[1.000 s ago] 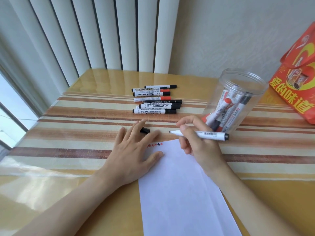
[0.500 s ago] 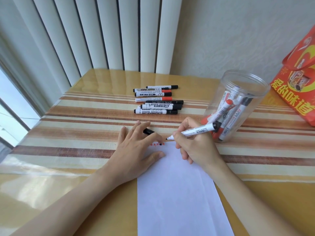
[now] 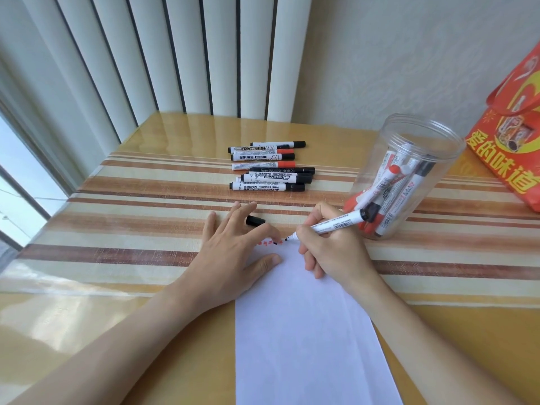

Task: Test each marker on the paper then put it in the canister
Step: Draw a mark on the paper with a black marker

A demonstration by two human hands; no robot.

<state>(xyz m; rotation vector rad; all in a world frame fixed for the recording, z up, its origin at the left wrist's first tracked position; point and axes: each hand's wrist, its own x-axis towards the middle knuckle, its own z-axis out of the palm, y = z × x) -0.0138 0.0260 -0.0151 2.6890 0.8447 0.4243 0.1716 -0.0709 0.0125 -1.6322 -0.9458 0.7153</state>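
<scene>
While the left hand [image 3: 233, 252] flattens the paper [image 3: 306, 331], the right hand [image 3: 333, 247] pinches a marker [image 3: 336, 225] beside the canister [image 3: 409, 176].

One head-worn camera, looking forward and down.

It sits above the near edge of the bench [image 3: 117, 176], close over both forearms, facing the blinds [image 3: 175, 54] and wall behind; the wide lens bends the edges, and no second view overlaps it.
</scene>
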